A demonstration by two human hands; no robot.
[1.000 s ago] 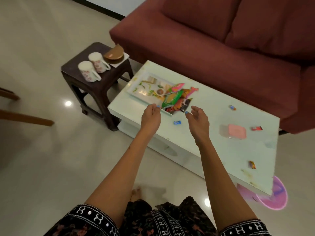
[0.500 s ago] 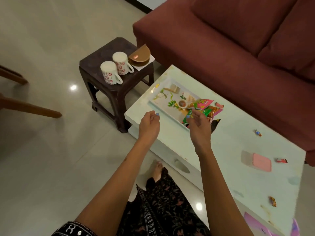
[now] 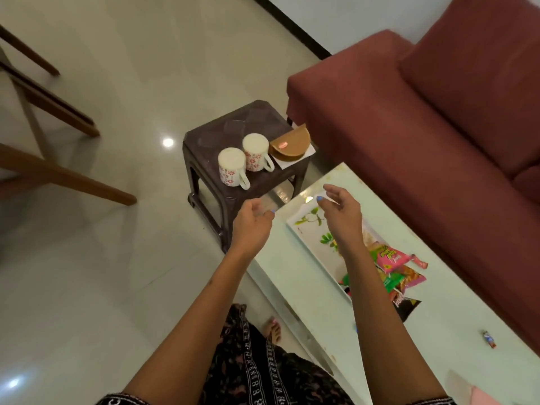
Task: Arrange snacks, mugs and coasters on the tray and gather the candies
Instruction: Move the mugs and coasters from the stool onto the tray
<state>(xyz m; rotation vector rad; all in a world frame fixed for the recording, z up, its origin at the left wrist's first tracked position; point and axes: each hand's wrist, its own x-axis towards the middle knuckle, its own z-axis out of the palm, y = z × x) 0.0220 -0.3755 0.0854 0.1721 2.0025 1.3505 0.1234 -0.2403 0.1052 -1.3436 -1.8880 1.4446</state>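
Observation:
Two white mugs with red flowers (image 3: 232, 168) (image 3: 256, 152) stand on a dark stool (image 3: 233, 133), next to brown coasters (image 3: 290, 143) on a white napkin. A white floral tray (image 3: 309, 238) lies on the pale table, with several snack packets (image 3: 393, 268) piled at its right end. My left hand (image 3: 252, 223) hovers empty at the table's near-left corner, fingers loosely curled. My right hand (image 3: 340, 211) is above the tray's left end, fingers apart, holding nothing. One wrapped candy (image 3: 489, 339) lies on the table at the right.
The white table (image 3: 438, 331) runs from centre to lower right. A maroon sofa (image 3: 423, 127) stands behind it. Wooden chair legs (image 3: 58, 171) are at the left on the tiled floor. My foot (image 3: 273, 328) is beside the table's near edge. A pink lid corner (image 3: 482, 397) shows at bottom right.
The view has swung left toward the stool. Both hands have moved left and forward, from the snack packets toward the tray's left end and the stool.

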